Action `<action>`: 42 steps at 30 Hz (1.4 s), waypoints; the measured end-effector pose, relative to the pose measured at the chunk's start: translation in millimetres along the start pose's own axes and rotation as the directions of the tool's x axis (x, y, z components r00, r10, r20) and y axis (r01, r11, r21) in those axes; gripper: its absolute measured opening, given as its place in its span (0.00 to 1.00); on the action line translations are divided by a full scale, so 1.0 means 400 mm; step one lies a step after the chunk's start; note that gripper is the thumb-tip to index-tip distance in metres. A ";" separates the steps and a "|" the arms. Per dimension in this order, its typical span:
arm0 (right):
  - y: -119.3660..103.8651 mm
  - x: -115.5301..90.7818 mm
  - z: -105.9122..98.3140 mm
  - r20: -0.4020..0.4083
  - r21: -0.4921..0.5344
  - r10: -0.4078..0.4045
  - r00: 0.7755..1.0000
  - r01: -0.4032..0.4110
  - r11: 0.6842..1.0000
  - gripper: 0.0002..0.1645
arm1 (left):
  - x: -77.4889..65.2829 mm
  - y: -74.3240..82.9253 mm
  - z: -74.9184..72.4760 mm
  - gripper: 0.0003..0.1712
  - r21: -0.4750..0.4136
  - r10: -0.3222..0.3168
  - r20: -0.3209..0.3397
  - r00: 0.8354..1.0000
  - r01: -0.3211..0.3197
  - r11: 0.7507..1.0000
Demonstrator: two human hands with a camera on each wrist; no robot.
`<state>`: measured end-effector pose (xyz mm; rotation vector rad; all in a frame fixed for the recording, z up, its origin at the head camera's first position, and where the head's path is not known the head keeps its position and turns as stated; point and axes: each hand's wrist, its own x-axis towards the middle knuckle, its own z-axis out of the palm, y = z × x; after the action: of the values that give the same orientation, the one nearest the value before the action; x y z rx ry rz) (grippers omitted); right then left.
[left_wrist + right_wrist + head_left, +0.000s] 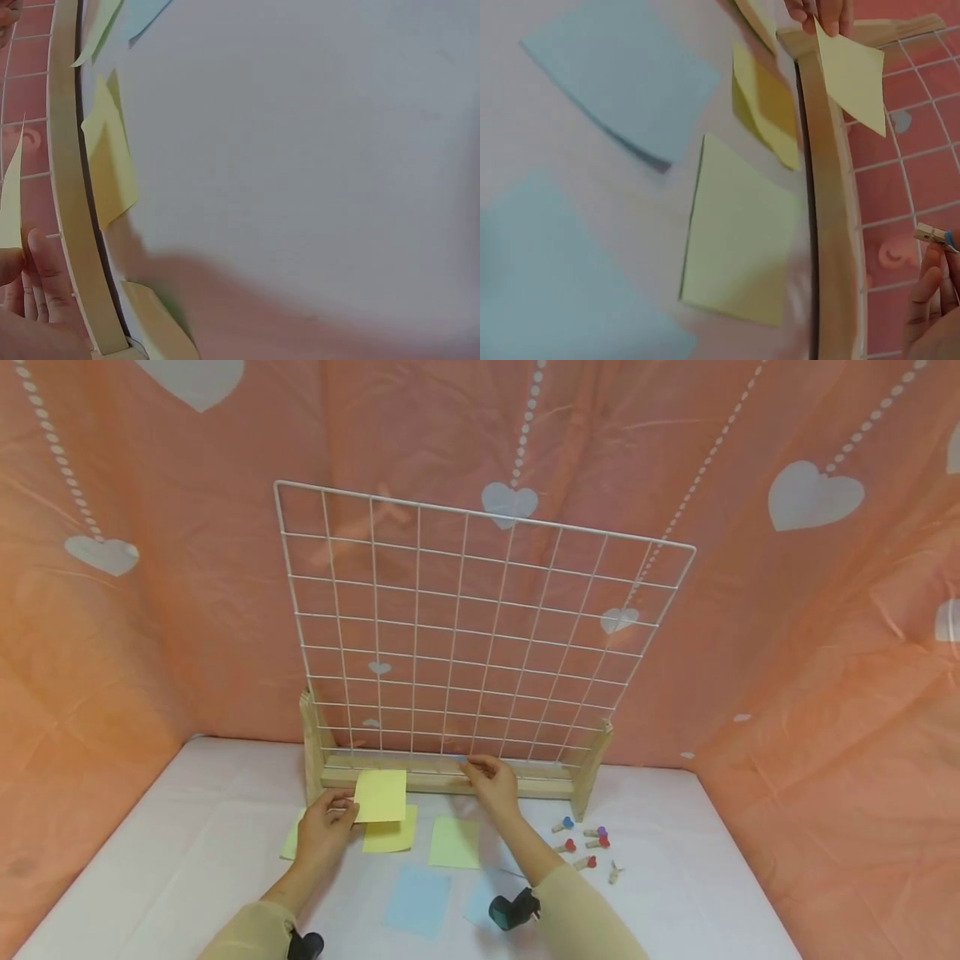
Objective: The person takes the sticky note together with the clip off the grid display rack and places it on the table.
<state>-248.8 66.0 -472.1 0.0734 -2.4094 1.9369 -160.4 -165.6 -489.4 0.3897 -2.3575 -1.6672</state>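
Note:
A yellow sticky note (pixel 381 795) is pinched at its left edge between the thumb and fingers of my left hand (pixel 324 831), raised in front of the rack's wooden base. My right hand (pixel 495 789) pinches a small wooden clothespin (pixel 930 233) with a bit of blue on it, close to the lower bars of the white wire grid (pixel 480 635). In the right wrist view the clothespin and the raised note (pixel 855 79) are well apart. Below the held note another yellow note (pixel 392 837) lies on the table.
A pale green note (pixel 454 843) and blue notes (pixel 418 900) lie on the white table (pixel 675 860). Another note (pixel 291 837) is partly behind the left hand. Several clothespins with heart tops (pixel 588 862) lie at the right. The grid stands in a wooden base (pixel 547 787).

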 end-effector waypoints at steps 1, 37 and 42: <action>0.005 -0.001 -0.005 -0.003 -0.009 -0.001 1.000 0.000 1.000 0.17 | -0.002 -0.002 -0.001 0.13 0.003 -0.001 0.003 1.000 0.001 1.000; 0.117 -0.021 -0.148 -0.166 -0.064 0.106 0.980 -0.118 0.991 0.15 | -0.058 -0.039 -0.026 0.17 -0.054 -0.071 0.157 0.985 0.080 0.995; 0.127 -0.027 -0.166 -0.172 -0.061 0.115 0.978 -0.127 0.990 0.15 | -0.061 -0.046 -0.033 0.18 -0.043 -0.069 0.175 0.982 0.077 0.996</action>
<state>-241.1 142.0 -508.1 -0.2351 -2.4195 1.8185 -131.5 -174.8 -503.1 0.3385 -2.4452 -1.8590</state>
